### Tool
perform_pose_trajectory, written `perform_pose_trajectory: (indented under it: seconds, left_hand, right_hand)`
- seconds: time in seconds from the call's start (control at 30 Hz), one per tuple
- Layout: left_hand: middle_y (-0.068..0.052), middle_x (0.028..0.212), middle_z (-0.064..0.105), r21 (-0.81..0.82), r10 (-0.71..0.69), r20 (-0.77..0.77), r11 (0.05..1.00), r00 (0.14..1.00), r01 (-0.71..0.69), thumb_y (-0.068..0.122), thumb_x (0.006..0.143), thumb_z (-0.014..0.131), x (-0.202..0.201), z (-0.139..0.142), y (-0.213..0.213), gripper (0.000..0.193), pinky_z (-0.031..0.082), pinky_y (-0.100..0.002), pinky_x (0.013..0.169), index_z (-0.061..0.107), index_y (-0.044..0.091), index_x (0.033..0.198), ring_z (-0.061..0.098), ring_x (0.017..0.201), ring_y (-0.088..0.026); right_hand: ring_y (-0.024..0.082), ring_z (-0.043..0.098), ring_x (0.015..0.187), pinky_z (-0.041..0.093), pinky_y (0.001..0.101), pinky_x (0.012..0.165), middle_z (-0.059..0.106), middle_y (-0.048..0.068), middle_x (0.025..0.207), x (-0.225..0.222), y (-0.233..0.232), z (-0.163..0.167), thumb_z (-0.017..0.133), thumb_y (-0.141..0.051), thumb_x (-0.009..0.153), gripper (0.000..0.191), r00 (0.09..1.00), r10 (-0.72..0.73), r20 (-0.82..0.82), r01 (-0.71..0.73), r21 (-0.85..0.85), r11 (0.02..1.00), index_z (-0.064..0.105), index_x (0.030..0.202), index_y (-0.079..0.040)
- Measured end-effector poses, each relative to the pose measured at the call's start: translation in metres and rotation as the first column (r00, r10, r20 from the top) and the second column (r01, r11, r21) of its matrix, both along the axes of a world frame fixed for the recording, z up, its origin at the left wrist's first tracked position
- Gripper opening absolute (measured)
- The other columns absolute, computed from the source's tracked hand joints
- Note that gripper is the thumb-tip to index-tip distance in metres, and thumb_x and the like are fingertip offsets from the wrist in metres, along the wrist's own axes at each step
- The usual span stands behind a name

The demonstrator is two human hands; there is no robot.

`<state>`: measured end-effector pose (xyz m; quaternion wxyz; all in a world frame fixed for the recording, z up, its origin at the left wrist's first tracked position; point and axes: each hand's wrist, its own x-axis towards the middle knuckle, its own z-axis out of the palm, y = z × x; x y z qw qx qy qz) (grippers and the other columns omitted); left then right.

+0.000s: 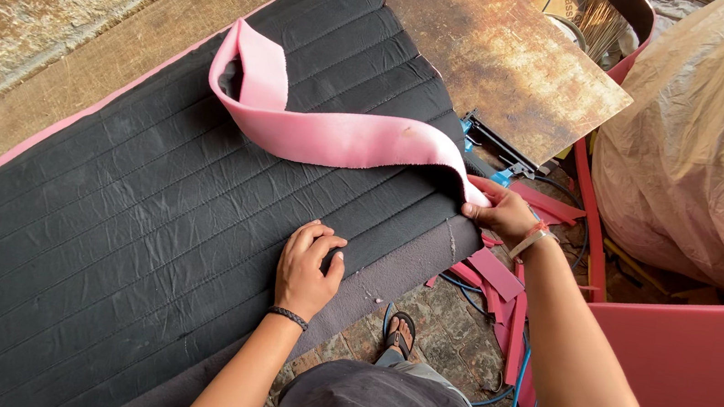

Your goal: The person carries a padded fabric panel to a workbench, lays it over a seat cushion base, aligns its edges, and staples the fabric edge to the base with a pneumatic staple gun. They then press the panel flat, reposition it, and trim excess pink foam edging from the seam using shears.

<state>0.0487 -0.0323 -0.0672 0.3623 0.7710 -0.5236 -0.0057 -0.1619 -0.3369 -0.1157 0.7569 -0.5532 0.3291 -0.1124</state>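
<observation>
— Over the wooden counter (76, 58), a person is bending above a black quilted sheet (150, 205) that is lying flat across it, stitched in long parallel lines, one end hanging past the near edge.

— What is the left hand doing?

— The left hand (308, 270) is pressing down on the black sheet near that edge, fingers (307, 235) curled loosely and grasping nothing; a dark band is sitting on its wrist.

— And the right?

— The right hand (501, 213) is pinching the end of a pink foam strip (333, 136) at the sheet's right corner, fingers clenched on it. The strip is arching up off the sheet and looping back toward the far side, its soft pale face turned outward.

— Is the foam under the sheet as well?

— A thin pink edge (58, 131) is showing along the far left border of the black sheet, so pink backing is peeking out there; how far it is running underneath, I cannot tell.

— What else is lying around?

— A rusty brown board (500, 55) is resting just beyond the sheet. Pink offcuts (500, 276) and a blue cable (520, 379) are littering the floor by a sandalled foot (401, 333). A big pale plastic-wrapped bundle (711, 136) is standing to the right, with a red panel (699, 383) below it.
</observation>
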Motion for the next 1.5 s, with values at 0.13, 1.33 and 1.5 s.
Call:
perform_pose_trajectory:
  seconds: [0.13, 1.33, 1.5]
  left_hand:
    - [-0.01, 0.112, 0.065, -0.002, -0.001, 0.008, 1.0, 1.0, 0.001, 0.009, 0.081, 0.071, -0.001, 0.001, -0.001, 0.017, 0.048, -0.045, 0.105, 0.073, 0.009, 0.099, 0.06, 0.122, -0.034]
    - [-0.009, 0.11, 0.066, -0.065, 0.007, 0.017, 0.998, 1.0, -0.006, 0.008, 0.081, 0.071, -0.002, -0.007, -0.008, 0.015, 0.049, -0.045, 0.104, 0.072, 0.01, 0.095, 0.062, 0.12, -0.034]
    - [-0.01, 0.113, 0.066, -0.085, -0.023, -0.002, 0.996, 1.0, 0.023, 0.009, 0.082, 0.072, 0.002, -0.013, -0.004, 0.015, 0.048, -0.044, 0.106, 0.072, 0.011, 0.097, 0.061, 0.123, -0.034]
  right_hand:
    - [0.01, 0.068, 0.097, 0.056, 0.027, 0.085, 0.072, 0.001, 0.113, 0.003, -0.003, -0.002, 0.085, -0.015, 0.076, 0.063, 1.0, -0.01, 0.016, 0.01, 0.041, 0.999, 0.065, 0.135, -0.007]
    - [0.02, 0.073, 0.062, 0.058, 0.0303, 0.033, 0.076, 0.01, 0.096, -0.312, 0.022, -0.035, 0.075, -0.035, 0.09, 0.044, -0.628, -0.74, 0.243, 0.749, -0.071, -0.659, 0.056, 0.118, -0.009]
    - [0.025, 0.078, 0.069, 0.063, 0.031, 0.043, 0.074, 0.013, 0.11, -0.328, 0.066, -0.054, 0.069, -0.048, 0.091, 0.059, -0.57, -0.806, 0.157, 0.794, -0.147, -0.59, 0.045, 0.135, -0.017]
